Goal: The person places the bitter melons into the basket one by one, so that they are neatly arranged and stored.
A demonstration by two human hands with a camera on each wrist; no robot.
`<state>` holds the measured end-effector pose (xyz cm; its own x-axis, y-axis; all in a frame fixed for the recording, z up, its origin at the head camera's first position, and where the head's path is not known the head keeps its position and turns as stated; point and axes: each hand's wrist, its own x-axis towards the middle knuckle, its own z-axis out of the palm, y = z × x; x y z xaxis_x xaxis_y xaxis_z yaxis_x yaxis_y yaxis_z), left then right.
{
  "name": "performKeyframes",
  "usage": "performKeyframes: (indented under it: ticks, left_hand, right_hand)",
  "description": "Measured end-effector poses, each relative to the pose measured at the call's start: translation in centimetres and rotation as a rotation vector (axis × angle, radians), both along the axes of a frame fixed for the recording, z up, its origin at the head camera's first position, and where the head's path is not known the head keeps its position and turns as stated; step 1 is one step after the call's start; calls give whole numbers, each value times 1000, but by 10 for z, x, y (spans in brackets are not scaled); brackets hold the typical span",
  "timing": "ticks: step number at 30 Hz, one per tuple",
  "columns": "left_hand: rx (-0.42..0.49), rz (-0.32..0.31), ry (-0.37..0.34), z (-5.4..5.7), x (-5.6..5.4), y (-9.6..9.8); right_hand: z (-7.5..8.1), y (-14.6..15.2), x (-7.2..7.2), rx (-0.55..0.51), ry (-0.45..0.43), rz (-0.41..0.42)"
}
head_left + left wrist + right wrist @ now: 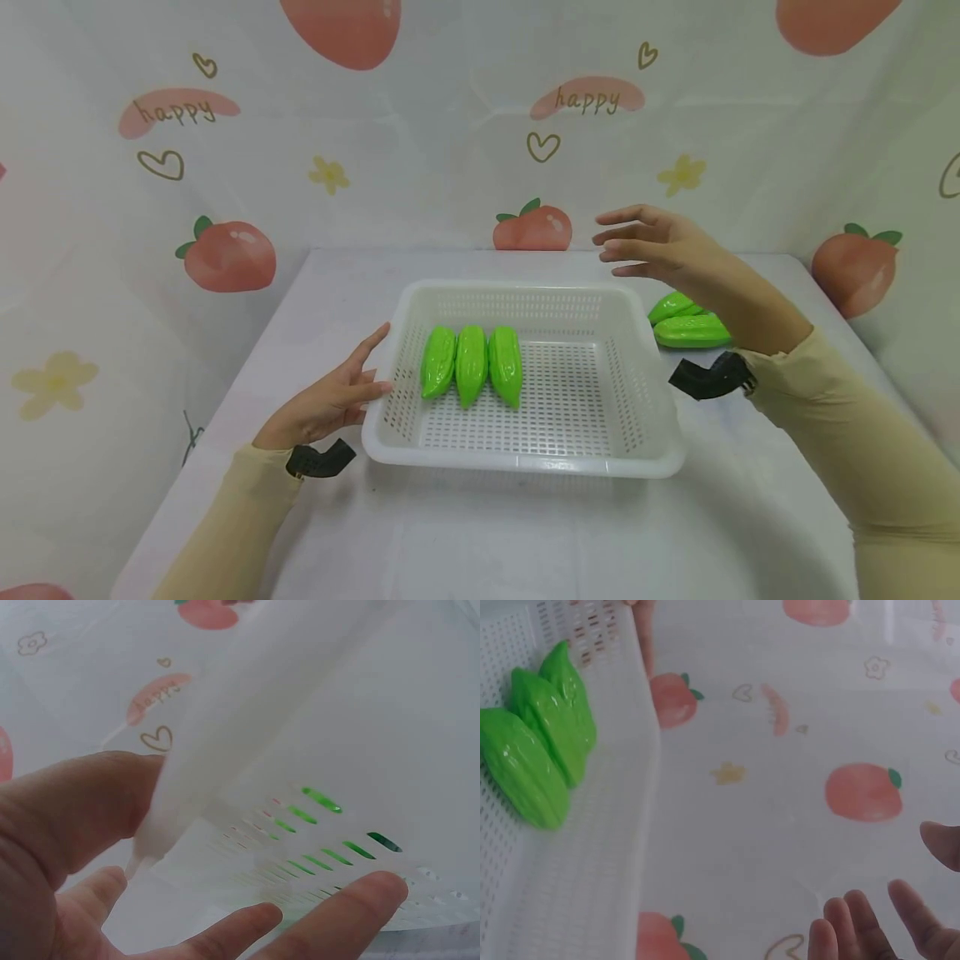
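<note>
The head view (450, 537) is softly lit, with faint shadows on the desk and glints on the green fruits (471, 367) and basket (525, 462). Both wrist views look dimmer and greyer; the left hazy, the right's fingers (865, 922) shaded.

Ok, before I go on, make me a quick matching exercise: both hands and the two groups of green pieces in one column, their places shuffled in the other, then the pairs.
Things:
1. left hand
2. right hand
3. row of three green pieces
4. other green pieces

Places:
A. inside the white basket
B. on the table, right of the basket
C. raised, holding nothing
D. at the basket's left rim

Pairs: 1-D, 2-C, 3-A, 4-B
</note>
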<state>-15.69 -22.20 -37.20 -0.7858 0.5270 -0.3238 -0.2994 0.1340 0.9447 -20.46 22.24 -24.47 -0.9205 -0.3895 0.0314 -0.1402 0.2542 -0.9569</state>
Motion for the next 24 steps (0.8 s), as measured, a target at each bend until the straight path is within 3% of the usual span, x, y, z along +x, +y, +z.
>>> performKeyframes:
  ticks: [5,15,24]
  left_hand:
    - [-2,0,4,1,1,0]
    - [-12,8,16,0,0,0]
    - [0,-4,13,0,0,0]
  right_hand:
    - [0,26,5,-79,53,-42]
    - [-13,78,11,-443,97,-37]
    - [-34,115,17,-624,152,-179]
